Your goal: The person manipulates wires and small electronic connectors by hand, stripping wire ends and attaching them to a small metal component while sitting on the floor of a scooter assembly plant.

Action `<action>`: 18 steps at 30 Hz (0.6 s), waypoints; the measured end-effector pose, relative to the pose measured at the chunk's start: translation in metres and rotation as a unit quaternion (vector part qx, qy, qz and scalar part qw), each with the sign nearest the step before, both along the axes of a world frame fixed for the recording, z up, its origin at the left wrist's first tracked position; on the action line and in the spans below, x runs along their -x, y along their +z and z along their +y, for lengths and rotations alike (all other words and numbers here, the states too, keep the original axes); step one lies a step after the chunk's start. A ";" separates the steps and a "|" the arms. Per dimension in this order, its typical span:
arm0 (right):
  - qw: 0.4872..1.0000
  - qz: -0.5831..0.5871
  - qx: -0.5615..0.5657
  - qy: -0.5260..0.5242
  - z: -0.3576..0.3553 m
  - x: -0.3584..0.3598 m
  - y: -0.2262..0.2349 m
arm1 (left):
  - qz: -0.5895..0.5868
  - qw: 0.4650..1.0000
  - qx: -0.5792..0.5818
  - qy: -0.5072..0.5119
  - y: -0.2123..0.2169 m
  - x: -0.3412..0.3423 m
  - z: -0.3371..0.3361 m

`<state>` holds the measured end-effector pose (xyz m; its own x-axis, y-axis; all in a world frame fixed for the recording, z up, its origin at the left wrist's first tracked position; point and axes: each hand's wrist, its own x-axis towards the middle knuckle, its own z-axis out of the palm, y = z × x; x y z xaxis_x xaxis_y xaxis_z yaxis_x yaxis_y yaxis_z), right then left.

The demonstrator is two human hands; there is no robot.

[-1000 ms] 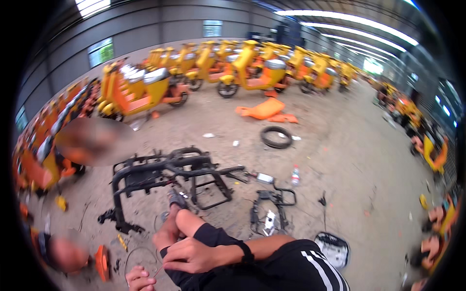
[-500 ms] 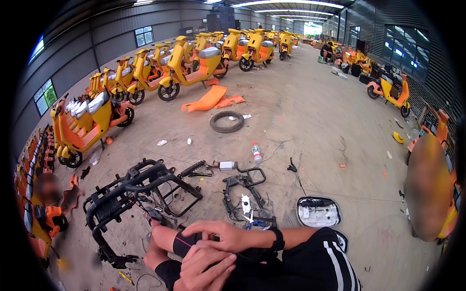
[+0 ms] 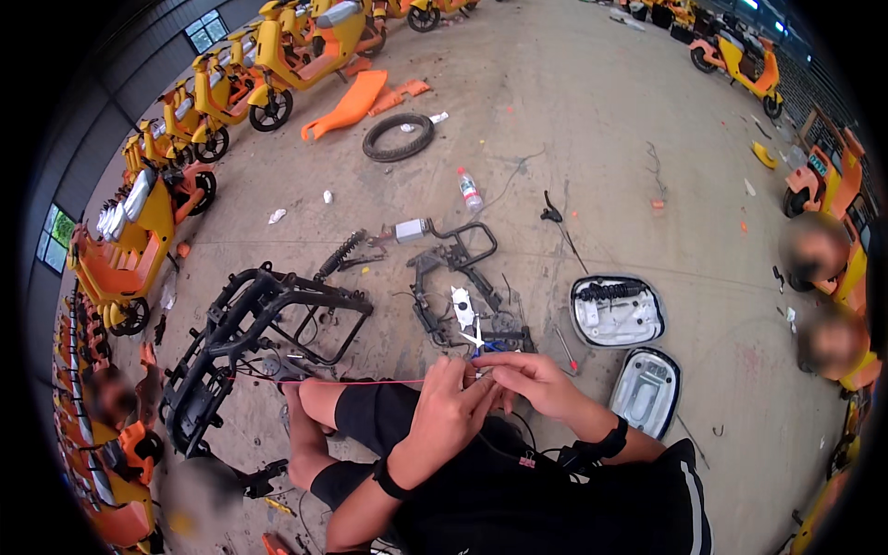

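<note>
My left hand point(image 3: 442, 404) and my right hand point(image 3: 541, 388) meet above my lap, fingertips nearly touching. A thin red wire point(image 3: 356, 381) runs taut from the black scooter frame point(image 3: 242, 324) on the left into the pinched fingers of my left hand. My right thumb and forefinger pinch at the same spot, where a small pale piece shows between the fingertips; its kind cannot be made out. Just beyond my hands lie a white part point(image 3: 461, 305) and a blue-and-white item point(image 3: 478, 344), on a smaller dark metal frame point(image 3: 424, 287).
Two white-lined, dark-rimmed shells point(image 3: 638, 319) point(image 3: 645, 393) rest to the right. Farther out are a brake lever with cable point(image 3: 552, 211), a bottle point(image 3: 470, 190), a tyre point(image 3: 398, 139) and an orange panel point(image 3: 350, 106). Yellow scooters point(image 3: 301, 55) stand in rows at the left.
My hands, previously overlapping low over my lap, have moved up and right, into a fingertip pinch. The red wire now stretches from the frame to my left hand. The view has tilted downward.
</note>
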<state>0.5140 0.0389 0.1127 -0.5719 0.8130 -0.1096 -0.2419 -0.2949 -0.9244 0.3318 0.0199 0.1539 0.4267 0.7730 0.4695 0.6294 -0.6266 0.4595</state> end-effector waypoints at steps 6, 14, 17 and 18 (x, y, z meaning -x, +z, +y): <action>0.999 -0.029 -0.002 0.021 0.022 -0.010 -0.036 | 0.111 0.993 0.014 -0.025 -0.022 -0.011 0.011; 0.984 -0.093 -0.019 0.154 0.051 -0.017 -0.063 | 0.091 0.987 0.122 -0.046 -0.041 -0.018 0.025; 0.998 -0.017 0.047 0.036 0.041 -0.010 -0.090 | 0.019 0.977 0.180 -0.109 -0.039 -0.002 0.034; 0.998 0.013 0.056 0.033 0.043 -0.012 -0.093 | -0.002 0.974 0.197 -0.111 -0.043 0.003 0.036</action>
